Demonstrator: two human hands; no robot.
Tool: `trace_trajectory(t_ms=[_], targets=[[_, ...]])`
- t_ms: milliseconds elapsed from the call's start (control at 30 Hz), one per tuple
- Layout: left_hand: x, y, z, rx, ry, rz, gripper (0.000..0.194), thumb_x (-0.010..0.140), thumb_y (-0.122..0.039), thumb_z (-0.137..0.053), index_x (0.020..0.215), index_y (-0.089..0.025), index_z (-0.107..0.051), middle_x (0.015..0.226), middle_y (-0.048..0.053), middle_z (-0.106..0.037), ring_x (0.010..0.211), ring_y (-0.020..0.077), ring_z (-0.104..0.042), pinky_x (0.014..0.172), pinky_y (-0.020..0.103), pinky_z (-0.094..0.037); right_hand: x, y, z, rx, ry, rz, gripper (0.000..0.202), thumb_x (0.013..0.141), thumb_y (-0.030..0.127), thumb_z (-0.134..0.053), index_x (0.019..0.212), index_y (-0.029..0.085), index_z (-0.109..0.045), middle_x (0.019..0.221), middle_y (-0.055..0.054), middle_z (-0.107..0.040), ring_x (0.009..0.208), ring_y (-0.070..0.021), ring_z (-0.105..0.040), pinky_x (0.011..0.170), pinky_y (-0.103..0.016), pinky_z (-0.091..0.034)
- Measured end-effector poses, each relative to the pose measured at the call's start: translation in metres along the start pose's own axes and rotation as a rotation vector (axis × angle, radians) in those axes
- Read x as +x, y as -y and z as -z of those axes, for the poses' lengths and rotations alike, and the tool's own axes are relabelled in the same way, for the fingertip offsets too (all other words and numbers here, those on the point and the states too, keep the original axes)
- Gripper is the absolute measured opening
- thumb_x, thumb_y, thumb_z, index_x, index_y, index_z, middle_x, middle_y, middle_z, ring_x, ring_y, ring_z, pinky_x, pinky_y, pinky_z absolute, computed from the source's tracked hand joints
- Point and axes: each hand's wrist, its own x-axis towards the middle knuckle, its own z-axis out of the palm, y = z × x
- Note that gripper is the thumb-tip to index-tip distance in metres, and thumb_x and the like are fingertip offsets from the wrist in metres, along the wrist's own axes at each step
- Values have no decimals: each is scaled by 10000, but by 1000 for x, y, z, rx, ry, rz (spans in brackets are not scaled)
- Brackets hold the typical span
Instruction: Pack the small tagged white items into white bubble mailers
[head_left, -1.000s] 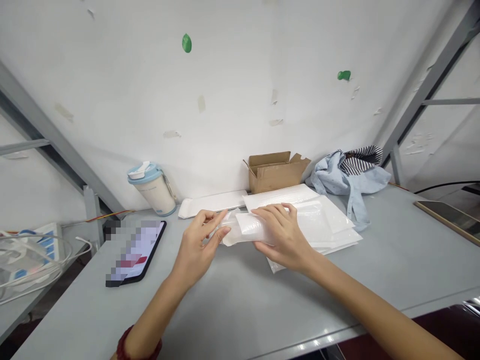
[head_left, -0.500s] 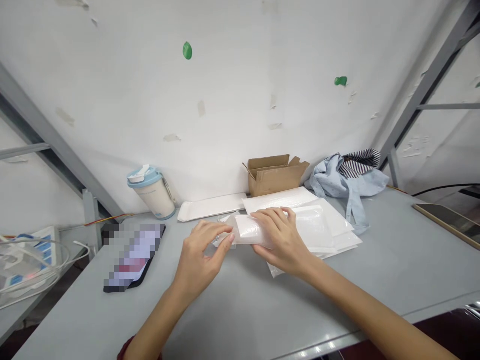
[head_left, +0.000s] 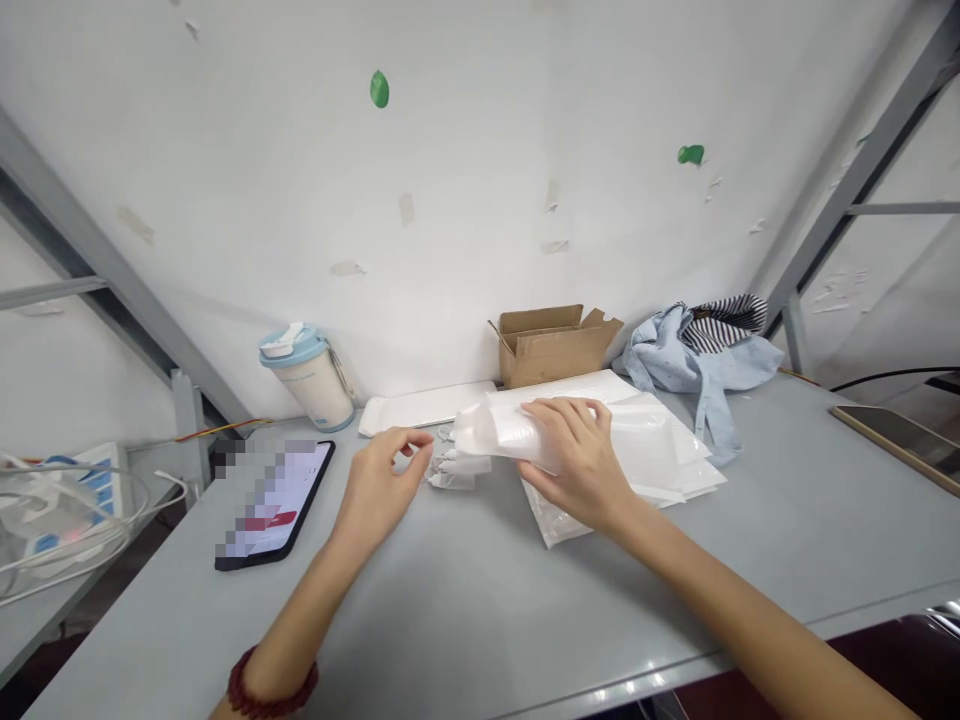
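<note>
My right hand (head_left: pixel 574 460) is wrapped over a white translucent plastic bag (head_left: pixel 506 430), its open-looking end pointing left. My left hand (head_left: pixel 386 480) is raised just left of the bag, apart from it, with thumb and fingertips pinched together; whether anything small is between them cannot be made out. Several small clear plastic pieces (head_left: pixel 454 470) lie on the table between the hands. Under and behind my right hand is a pile of flat white packets (head_left: pixel 559 515).
On the grey table (head_left: pixel 465 610) are a phone (head_left: pixel 300 500), a blue-lidded cup (head_left: pixel 319 385), a white flat packet (head_left: pixel 427 405), an open cardboard box (head_left: pixel 555 350), a light blue cloth (head_left: pixel 712 385) and another phone (head_left: pixel 900 440). Cables and a power strip (head_left: pixel 105 490) lie left.
My left hand has moved left, away from the bag's end. The bag's left end is lifted and wider, and the small plastic pieces show more. The view has shifted slightly.
</note>
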Motion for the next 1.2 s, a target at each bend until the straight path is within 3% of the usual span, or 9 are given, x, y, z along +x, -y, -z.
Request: trace_trajectory(t_ms=[100,233,500,567,667,833,1033,1200], targets=[[3,14,-2,102,212,-113,176,771,-302,-537,866,-221,-662,918,49,-678,936,253,-558,797,359,-433,1,-8,-1,-41,-5,-37,395,780,270,-554,1146,159,-454,1077,-135,-589,990,-285,-513,869,-452,-290],[-1,19,-12,199,313,-80,263,789,-312,-491,939,-179,-662,914,97,-668,939,284,-546,780,381,-435,2,-11,-2,-42,9,-49,397,785,297,-561,1138,149,-454,1075,-135,-587,996,-285,-510,874,-451,-284],[6,24,-15,115,292,-14,207,791,-323,-487,762,-192,-644,842,60,-674,878,259,-564,770,365,-422,1,-11,-2,-40,23,-57,397,780,298,-563,1133,148,-461,1089,-131,-587,991,-281,-509,870,-442,-283],[10,18,-6,55,284,42,218,774,-354,-512,745,-189,-651,813,48,-683,815,237,-578,748,344,-424,1,-12,-2,-40,33,-64,405,777,298,-567,1137,146,-460,1094,-130,-586,990,-279,-507,870,-441,-282],[15,10,15,-62,167,118,268,763,-426,-540,744,-184,-656,787,40,-682,726,206,-576,681,303,-424,2,-13,-2,-35,53,-76,414,778,303,-567,1146,149,-455,1106,-128,-584,994,-279,-501,872,-443,-279],[15,11,37,-296,43,113,273,754,-462,-599,793,-198,-655,805,20,-654,772,179,-558,688,261,-410,2,-12,-2,-15,84,-58,413,775,285,-558,1153,156,-451,1126,-125,-582,1002,-276,-491,869,-439,-280],[9,-2,19,-220,105,82,237,770,-414,-589,722,-194,-663,757,10,-661,712,163,-544,694,275,-395,0,-6,-1,65,68,8,416,773,258,-555,1161,158,-441,1091,-109,-585,994,-257,-496,886,-438,-264],[5,-6,-3,-438,231,128,251,775,-411,-592,821,-199,-718,969,44,-686,931,216,-580,785,294,-426,-1,4,0,125,91,62,394,782,251,-530,1157,162,-447,1056,-102,-590,967,-249,-507,882,-437,-271]])
